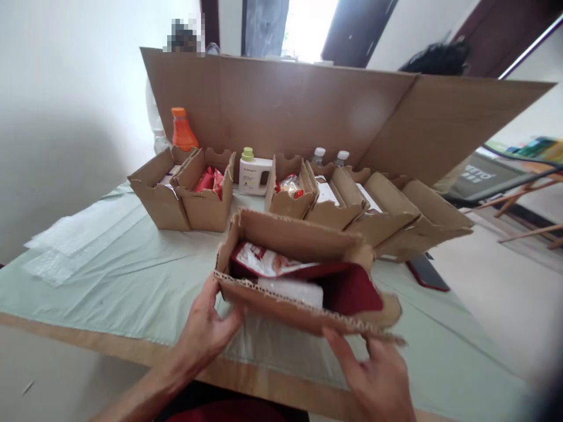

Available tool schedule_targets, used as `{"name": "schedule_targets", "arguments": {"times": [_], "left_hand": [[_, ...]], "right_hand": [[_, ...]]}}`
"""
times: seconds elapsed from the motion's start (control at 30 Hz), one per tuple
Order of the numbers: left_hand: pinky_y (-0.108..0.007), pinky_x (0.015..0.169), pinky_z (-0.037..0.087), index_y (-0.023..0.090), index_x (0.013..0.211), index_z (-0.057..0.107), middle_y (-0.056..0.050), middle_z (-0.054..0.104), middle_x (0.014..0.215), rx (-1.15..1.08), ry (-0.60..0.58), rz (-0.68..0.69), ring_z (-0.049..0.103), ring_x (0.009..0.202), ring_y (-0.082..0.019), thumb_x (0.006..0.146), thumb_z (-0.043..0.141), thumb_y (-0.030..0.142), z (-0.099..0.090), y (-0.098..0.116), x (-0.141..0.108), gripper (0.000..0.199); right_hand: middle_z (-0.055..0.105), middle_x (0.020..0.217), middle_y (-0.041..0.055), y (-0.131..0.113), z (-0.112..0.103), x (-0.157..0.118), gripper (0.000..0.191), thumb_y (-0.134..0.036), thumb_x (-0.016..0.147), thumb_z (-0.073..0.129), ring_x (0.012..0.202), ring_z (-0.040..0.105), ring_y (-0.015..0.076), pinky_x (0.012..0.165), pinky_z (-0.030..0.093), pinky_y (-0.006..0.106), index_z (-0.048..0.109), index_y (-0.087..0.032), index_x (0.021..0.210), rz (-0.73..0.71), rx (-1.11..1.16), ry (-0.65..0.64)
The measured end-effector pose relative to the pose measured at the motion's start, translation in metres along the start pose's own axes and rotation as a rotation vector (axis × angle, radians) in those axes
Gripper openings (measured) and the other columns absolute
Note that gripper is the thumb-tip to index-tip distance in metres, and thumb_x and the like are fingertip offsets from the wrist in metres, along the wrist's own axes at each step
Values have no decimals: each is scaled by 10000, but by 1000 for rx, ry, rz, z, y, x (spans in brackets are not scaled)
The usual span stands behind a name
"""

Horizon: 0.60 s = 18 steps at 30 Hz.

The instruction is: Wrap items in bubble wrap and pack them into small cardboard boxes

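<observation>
A brown cardboard box [281, 313], open at the top, is tilted in front of me near the table's front edge. My left hand [209, 328] grips its left end, with the thumb on the near side. At its right end my right hand [373, 366] holds the lower near edge, some fingers hidden beneath the box. Inside lie a white and red packet [264, 259], a white item [292, 292] and dark red material [356, 290].
Several open cardboard boxes [206, 211] stand in a row behind, with a white bottle [253, 176] among them. An orange bottle [182, 132] stands at the back left before a cardboard screen [285, 105]. Bubble wrap [74, 234] lies left; a dark flat object [426, 272] lies right.
</observation>
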<state>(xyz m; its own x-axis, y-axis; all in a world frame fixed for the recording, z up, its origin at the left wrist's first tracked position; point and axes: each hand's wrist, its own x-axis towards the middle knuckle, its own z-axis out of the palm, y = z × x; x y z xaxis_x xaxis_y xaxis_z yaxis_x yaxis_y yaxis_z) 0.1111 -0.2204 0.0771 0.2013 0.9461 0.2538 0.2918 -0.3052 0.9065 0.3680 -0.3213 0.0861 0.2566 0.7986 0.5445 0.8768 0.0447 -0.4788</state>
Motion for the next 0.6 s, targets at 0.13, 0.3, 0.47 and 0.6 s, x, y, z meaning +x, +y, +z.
{"name": "schedule_targets", "arguments": {"times": [0.13,0.3,0.47,0.6], "left_hand": [[-400,952,570,178,1194,602,-101,726,1171,-36,-38,-20,703,1068,-273,827,609,254,-14,-22,6,375],[-475,1155,441,157,1453,471,-150,594,1456,0,96,41,584,1330,-301,816,593,288,-37,-51,73,662],[-550,1190,394,156,1538,394,-184,489,1557,22,40,-6,495,1431,-323,867,549,287,-6,-76,46,701],[-570,1255,287,188,1611,280,-176,374,1647,55,-178,46,369,1519,-359,791,595,204,11,-85,-14,879]], "right_hand": [[717,1160,145,-10,17,-42,367,-407,997,572,1134,684,364,924,594,527,611,-227,1315,-60,-18,-48],[659,1342,135,-28,46,-49,558,-327,1011,538,1162,685,289,936,605,442,380,-243,1540,-85,167,-149],[673,1336,123,-2,49,-15,525,-346,966,590,1059,710,251,848,620,389,484,-225,1466,138,267,-193],[719,1230,121,6,68,18,515,-421,898,620,787,704,209,643,605,332,580,-193,1357,206,404,-359]]}}
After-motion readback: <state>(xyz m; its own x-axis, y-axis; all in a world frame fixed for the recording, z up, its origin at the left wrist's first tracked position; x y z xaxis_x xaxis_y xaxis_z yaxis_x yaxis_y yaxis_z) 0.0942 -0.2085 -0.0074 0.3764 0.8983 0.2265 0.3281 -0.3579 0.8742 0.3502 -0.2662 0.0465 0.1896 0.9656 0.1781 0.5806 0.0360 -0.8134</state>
